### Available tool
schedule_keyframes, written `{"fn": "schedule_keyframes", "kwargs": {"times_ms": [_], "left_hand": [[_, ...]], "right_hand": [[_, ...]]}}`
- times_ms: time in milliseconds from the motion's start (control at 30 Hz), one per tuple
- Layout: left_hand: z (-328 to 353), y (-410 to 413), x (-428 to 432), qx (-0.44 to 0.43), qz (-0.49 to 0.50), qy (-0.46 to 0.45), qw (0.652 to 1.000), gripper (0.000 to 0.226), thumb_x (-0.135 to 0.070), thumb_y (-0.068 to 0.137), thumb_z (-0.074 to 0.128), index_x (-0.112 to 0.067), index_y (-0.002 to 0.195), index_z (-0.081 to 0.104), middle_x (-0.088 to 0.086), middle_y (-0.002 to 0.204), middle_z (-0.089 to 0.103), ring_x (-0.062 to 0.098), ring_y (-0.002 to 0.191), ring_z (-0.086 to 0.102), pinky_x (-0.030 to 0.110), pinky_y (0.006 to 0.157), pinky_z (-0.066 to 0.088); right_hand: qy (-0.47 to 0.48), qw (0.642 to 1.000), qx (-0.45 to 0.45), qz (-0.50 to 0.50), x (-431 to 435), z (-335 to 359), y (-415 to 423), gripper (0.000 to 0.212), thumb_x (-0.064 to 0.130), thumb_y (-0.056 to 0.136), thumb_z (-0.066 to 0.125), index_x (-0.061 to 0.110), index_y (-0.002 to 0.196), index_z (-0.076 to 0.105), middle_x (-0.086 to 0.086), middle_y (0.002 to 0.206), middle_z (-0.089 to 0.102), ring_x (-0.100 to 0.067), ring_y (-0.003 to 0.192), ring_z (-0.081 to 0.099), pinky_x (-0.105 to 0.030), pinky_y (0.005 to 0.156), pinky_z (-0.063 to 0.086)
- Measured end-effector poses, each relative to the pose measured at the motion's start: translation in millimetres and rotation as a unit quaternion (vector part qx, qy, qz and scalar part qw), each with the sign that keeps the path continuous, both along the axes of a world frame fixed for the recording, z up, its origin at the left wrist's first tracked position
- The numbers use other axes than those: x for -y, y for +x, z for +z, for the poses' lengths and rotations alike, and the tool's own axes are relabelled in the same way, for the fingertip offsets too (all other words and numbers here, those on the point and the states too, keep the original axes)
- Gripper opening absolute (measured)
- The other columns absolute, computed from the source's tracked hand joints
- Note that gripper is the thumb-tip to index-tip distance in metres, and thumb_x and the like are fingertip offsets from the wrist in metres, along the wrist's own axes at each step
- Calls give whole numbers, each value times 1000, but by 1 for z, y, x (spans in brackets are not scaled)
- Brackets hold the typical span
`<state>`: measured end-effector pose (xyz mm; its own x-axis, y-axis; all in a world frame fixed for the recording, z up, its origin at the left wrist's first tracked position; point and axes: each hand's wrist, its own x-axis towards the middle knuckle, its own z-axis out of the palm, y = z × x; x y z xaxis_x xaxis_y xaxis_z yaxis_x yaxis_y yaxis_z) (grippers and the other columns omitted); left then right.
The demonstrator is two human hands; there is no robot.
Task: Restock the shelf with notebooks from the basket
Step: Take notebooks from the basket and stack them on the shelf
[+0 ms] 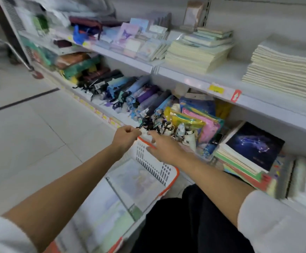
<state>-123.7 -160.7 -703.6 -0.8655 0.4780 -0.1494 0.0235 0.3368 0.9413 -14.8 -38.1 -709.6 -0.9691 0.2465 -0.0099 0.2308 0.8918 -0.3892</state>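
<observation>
A white basket (154,167) with an orange rim stands on the floor in front of me, below the shelves. Pale notebooks (137,181) lie flat inside it. My left hand (125,136) is curled above the basket's far end and grips one end of the thin orange handle (145,142). My right hand (165,148) hovers beside it with loosely extended fingers over the same handle and holds nothing. A stack of notebooks topped by a dark starry cover (254,143) lies on the bottom shelf at the right.
The upper shelf (194,83) carries cream notebook stacks (196,57) and a white stack (283,73). Folded umbrellas (130,92) and coloured plastic folders (199,125) fill the lower shelf. Tiled floor (30,134) opens to the left. My dark-clothed knee (194,216) is beside the basket.
</observation>
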Motion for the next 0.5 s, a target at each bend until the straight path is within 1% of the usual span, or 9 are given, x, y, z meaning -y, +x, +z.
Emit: {"fn": "schedule_keyframes", "kwargs": {"times_ms": [67,167,267,333,367,400,433,500], "left_hand": [[-27,-9,23,31,28,-20,999,22,-13,84,64,-8,65,56,5,61,50,16,54,40,24,51,32],[-67,-19,54,79,55,-65,993,19,-17,86,63,-9,68,61,5,65,58,16,54,43,23,50,34],[-107,-28,84,132,79,-105,983,19,-16,88,61,-6,72,62,7,68,61,17,53,44,22,48,35],[-130,-32,103,167,91,-134,972,18,-15,88,60,-6,73,61,8,71,62,17,55,49,22,52,39],[-143,-33,114,183,97,-157,966,17,-15,89,60,-6,74,61,8,72,63,17,57,52,23,54,41],[-157,-35,126,197,104,-182,958,16,-15,89,59,-5,77,61,9,74,63,18,60,55,23,56,43],[-170,-34,138,206,117,-205,950,14,-12,89,58,-2,80,62,11,76,64,20,62,57,24,56,44],[-194,-31,162,213,161,-242,933,11,-6,88,55,4,87,60,18,81,62,26,65,57,26,59,45]], "right_hand": [[-4,999,41,33,14,-16,-6,60,34,97,52,23,148,24,-8,130,57,-31,109,59,-43,83,52],[10,992,97,85,26,-42,-8,60,34,98,50,20,150,23,-10,134,54,-32,117,55,-42,87,51],[38,982,152,104,29,-63,-14,50,33,98,48,20,144,35,-10,128,57,-30,118,54,-38,82,49],[56,979,168,100,30,-75,-17,40,28,98,47,19,137,46,-9,124,59,-30,113,56,-34,77,45],[60,978,174,97,32,-82,-21,38,25,98,47,18,135,48,-10,125,59,-30,112,56,-33,76,43],[63,978,175,95,34,-89,-23,39,23,98,46,17,136,47,-11,127,57,-30,113,55,-33,78,45],[67,978,176,96,38,-96,-26,41,21,98,46,16,139,44,-12,131,54,-30,117,52,-36,84,47],[71,976,181,99,45,-112,-30,45,21,99,45,13,142,38,-12,137,46,-29,126,43,-41,95,45]]}}
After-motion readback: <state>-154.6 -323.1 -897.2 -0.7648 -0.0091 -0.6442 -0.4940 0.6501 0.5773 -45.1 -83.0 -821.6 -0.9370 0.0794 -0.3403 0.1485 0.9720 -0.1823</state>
